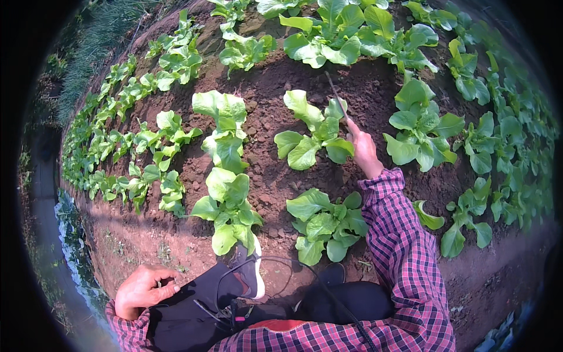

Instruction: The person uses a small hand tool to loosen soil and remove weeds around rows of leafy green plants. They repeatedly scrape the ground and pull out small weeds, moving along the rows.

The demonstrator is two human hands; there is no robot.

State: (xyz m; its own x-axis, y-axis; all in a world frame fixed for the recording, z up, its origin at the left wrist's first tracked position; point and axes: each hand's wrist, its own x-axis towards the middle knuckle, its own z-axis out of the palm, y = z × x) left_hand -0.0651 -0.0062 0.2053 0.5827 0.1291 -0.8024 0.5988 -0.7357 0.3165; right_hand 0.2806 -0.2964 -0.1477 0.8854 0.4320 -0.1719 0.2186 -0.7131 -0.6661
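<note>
My right hand [365,154] reaches out over the bed, its fingers wrapped round a thin, dark, rod-like tool [335,91]. The tool points away from me, and its far tip is at the brown soil [267,88] behind a lettuce plant [315,130]. That plant's leaves stand just left of the hand and partly touch it. What the tool's working end looks like is too small to tell. Beside my bent left knee, my left hand [145,288] hangs with loosely curled fingers, thumb and forefinger apart, holding nothing.
Rows of lettuce cover the bed, including a plant [423,130] right of my hand, one [328,226] close before me and another [226,208] by my shoe [252,270]. A black cable [275,258] loops over my legs. A path [47,223] runs along the left.
</note>
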